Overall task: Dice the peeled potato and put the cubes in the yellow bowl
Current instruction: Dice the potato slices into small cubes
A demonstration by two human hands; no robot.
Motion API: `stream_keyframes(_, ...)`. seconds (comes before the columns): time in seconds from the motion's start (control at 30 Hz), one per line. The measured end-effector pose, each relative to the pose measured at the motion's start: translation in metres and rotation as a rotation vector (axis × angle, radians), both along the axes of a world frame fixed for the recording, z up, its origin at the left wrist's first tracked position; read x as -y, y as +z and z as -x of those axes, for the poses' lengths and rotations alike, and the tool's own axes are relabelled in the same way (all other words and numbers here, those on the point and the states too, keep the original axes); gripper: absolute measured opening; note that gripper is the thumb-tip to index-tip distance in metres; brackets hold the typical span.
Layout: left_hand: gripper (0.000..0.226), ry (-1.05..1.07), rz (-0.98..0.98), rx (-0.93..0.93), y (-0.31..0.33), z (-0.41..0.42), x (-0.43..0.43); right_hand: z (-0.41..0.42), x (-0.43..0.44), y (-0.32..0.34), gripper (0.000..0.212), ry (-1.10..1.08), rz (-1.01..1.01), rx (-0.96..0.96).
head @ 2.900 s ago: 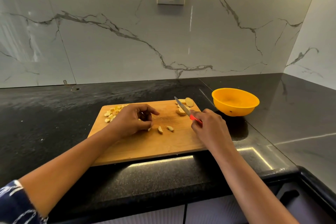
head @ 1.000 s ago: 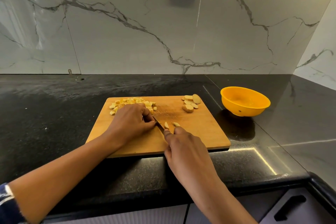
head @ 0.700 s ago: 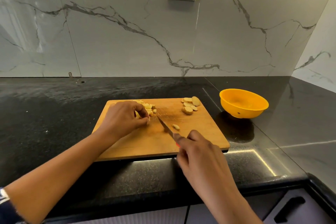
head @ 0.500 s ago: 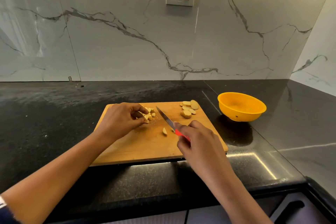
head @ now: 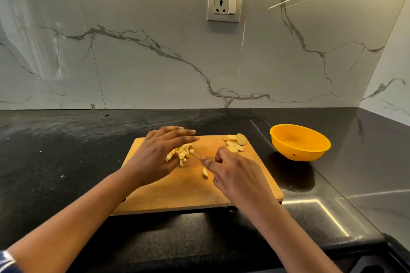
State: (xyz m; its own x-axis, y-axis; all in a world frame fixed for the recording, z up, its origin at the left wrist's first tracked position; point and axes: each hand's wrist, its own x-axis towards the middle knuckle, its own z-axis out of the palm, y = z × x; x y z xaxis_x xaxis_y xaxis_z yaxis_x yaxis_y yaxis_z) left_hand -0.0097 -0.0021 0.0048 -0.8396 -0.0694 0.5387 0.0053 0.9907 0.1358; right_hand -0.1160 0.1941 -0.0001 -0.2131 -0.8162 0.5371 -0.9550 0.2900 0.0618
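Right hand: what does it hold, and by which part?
The right hand grips the knife by its handle end, which the fingers hide; only the blade shows.

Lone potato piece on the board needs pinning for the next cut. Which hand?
Likely left. The left hand has straight fingers and holds nothing, and the piece lies between the hands. The right hand grips the knife, so it cuts.

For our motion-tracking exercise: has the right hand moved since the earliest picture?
Yes. The right hand moved left, from the right edge of the cutting board toward its middle; the knife tip is now by the potato cubes.
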Motion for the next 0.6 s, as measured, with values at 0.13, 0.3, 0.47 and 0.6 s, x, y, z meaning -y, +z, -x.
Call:
stream_keyframes(0.13,0.047,0.143,0.059,0.156,-0.001,0.003,0.004,0.006,-0.002,-0.001,0.058,0.026,-0.007,-0.092)
stream_keyframes(0.3,0.029,0.344,-0.064,0.072,0.000,-0.002,0.026,0.013,-0.009,0.001,0.056,-0.011,0.005,-0.115)
stream_keyframes(0.47,0.024,0.265,-0.138,-0.085,-0.001,-0.003,0.023,0.024,-0.011,-0.004,0.052,-0.083,0.087,-0.054)
stream_keyframes(0.6,0.037,0.187,-0.115,-0.094,0.002,0.001,0.014,0.027,-0.011,-0.008,0.050,-0.148,0.150,0.022)
